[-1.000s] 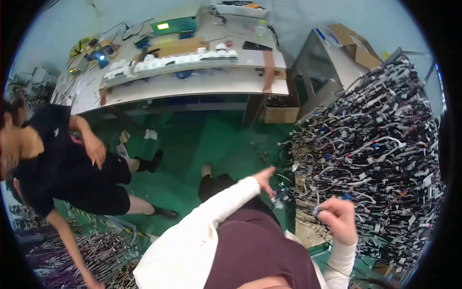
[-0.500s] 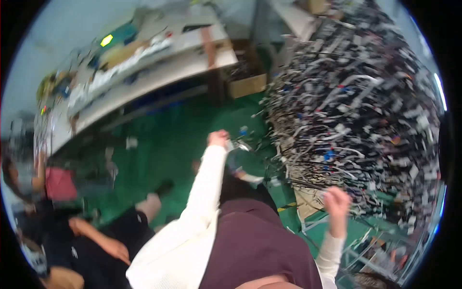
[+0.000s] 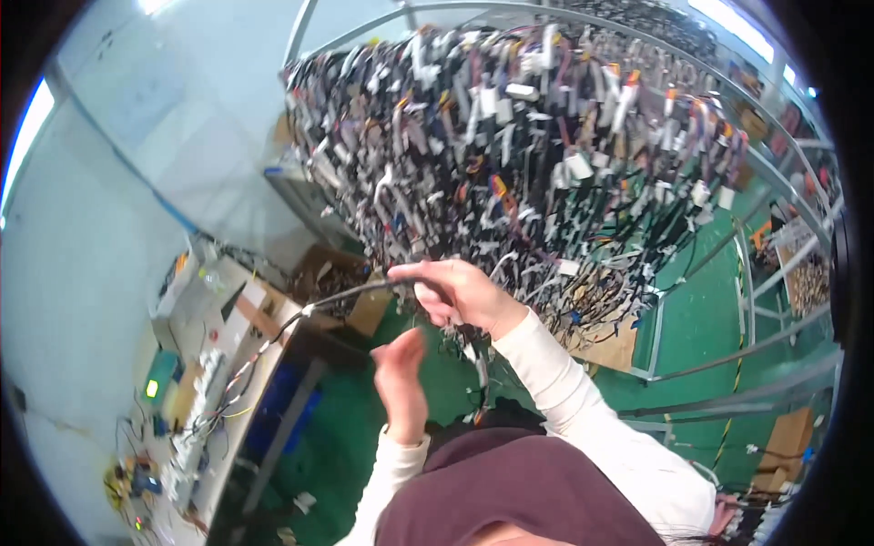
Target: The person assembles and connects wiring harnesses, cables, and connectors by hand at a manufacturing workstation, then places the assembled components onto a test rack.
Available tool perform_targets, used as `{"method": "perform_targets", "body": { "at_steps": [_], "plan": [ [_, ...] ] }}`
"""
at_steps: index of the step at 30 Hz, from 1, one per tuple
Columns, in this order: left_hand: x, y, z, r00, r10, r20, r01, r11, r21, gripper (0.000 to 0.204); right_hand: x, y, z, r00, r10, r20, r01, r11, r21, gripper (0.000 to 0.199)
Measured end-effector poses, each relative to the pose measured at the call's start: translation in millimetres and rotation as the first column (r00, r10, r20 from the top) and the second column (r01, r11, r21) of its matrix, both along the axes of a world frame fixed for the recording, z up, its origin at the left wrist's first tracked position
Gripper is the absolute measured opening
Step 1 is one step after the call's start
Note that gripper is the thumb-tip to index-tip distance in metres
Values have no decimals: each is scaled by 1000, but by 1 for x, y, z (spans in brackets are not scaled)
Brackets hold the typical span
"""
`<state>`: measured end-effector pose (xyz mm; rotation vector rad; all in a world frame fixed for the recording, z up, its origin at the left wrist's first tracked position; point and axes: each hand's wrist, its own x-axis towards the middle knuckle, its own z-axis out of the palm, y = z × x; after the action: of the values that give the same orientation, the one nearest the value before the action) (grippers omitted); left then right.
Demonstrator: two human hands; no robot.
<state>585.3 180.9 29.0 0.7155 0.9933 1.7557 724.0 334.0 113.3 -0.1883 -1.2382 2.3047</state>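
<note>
A black wire harness (image 3: 350, 293) lies over the fingers of my right hand (image 3: 464, 296), which is closed around it in front of the hanging harnesses. One length arcs out to the left and droops over the workbench side, with a white piece on it; another hangs below the hand towards my lap. My left hand (image 3: 401, 378) is raised just below and left of the right one, slightly blurred. Its fingers look stretched out, with nothing visible in them, apart from the harness.
A dense mass of hanging wire harnesses (image 3: 510, 164) on a metal rack (image 3: 774, 182) fills the far side. At left stands a workbench (image 3: 259, 364) with white fixtures and a green device. An open cardboard box (image 3: 369, 314) holds cables beside it. More metal frames are at right.
My view has swung, bringing the rack of harnesses to the front and the workbench to the lower left. My hands have come close together, and a harness now stretches from the right one.
</note>
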Motion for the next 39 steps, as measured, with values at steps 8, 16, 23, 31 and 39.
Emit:
{"method": "perform_targets", "body": {
  "at_steps": [8, 16, 23, 31, 39],
  "plan": [
    [-199, -86, -101, 261, -14, 965, -505, 850, 148, 110, 67, -84, -12, 872, 178, 456, -349, 879, 324, 34],
    [-328, -124, -11, 704, 488, 516, -622, 774, 117, 27, 61, -130, -18, 937, -52, 346, -204, 721, 662, 29],
    [-98, 35, 342, 934, 139, -330, 130, 726, 675, 48, 120, -161, 55, 731, -681, -35, 475, 472, 743, 19],
    [6, 46, 194, 410, -697, -588, 812, 573, -113, 121, 149, -162, 150, 828, -557, -63, 496, 676, 545, 35],
    [-102, 13, 103, 475, 89, -876, 72, 988, 139, 22, 144, -145, 173, 903, -364, 227, 114, 713, 692, 31]
  ]
}}
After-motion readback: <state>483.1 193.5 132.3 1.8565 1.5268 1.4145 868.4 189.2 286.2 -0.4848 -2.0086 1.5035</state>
